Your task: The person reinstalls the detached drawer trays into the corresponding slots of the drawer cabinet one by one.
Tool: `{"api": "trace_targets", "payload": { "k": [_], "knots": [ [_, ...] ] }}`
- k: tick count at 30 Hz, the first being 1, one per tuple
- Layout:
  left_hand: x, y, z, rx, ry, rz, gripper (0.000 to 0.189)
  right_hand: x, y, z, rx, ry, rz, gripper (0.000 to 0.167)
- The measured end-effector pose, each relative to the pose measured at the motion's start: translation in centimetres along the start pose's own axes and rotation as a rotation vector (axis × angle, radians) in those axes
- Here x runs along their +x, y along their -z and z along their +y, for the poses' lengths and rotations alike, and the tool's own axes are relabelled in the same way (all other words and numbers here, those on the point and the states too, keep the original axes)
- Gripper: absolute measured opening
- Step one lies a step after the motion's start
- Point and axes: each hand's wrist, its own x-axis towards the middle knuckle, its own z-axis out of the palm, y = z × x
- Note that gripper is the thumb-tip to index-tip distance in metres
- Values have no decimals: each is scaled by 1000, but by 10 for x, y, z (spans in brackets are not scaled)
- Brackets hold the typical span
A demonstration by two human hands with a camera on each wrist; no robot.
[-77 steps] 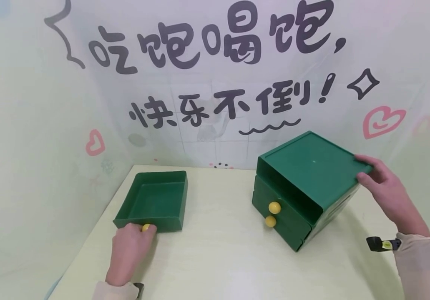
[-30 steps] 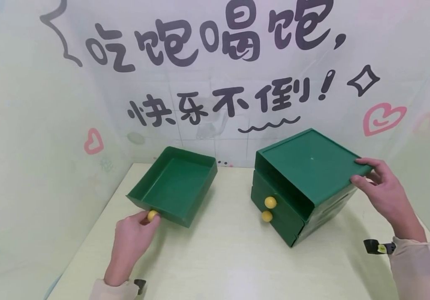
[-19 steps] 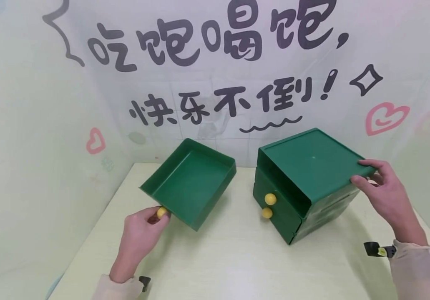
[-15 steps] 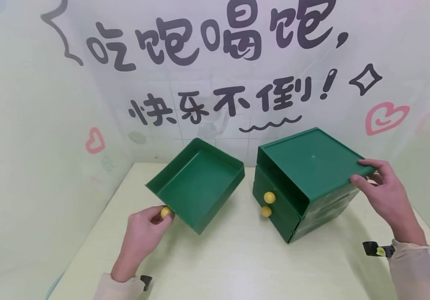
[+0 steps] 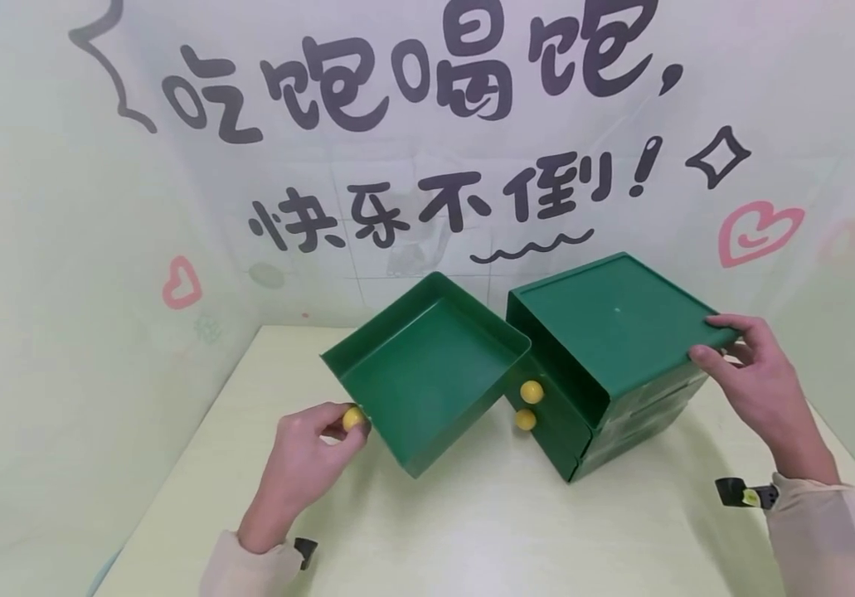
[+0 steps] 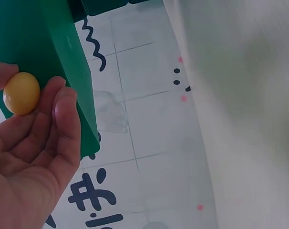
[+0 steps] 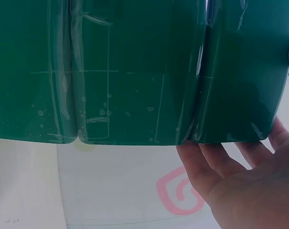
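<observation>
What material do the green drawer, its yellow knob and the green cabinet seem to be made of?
Green drawer: probably moulded plastic, with thin even walls and a smooth face.
Yellow knob: likely glossy plastic, though painted wood is possible; it shows a soft highlight.
Green cabinet: probably shiny plastic, with reflections and seams.

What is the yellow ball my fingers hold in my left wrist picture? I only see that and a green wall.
Observer: It is the knob of a loose green drawer. Your left hand pinches it and holds the drawer tilted above the table.
Operator: Where does the drawer belong?
Observer: Beside it stands a green cabinet whose top slot is empty.
Operator: Are there more yellow knobs?
Observer: Yes, two more knobs, on the shut drawers below that slot.
Operator: What is my other hand doing?
Observer: Your right hand grips the cabinet's top right edge.
</observation>
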Motion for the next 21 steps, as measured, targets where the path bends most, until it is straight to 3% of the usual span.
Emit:
{"api": "trace_targets", "payload": {
  "k": [21],
  "knots": [
    [4, -10, 18, -68, -143, -36, 15, 0, -2, 2, 15, 6, 7, 48]
  ]
}}
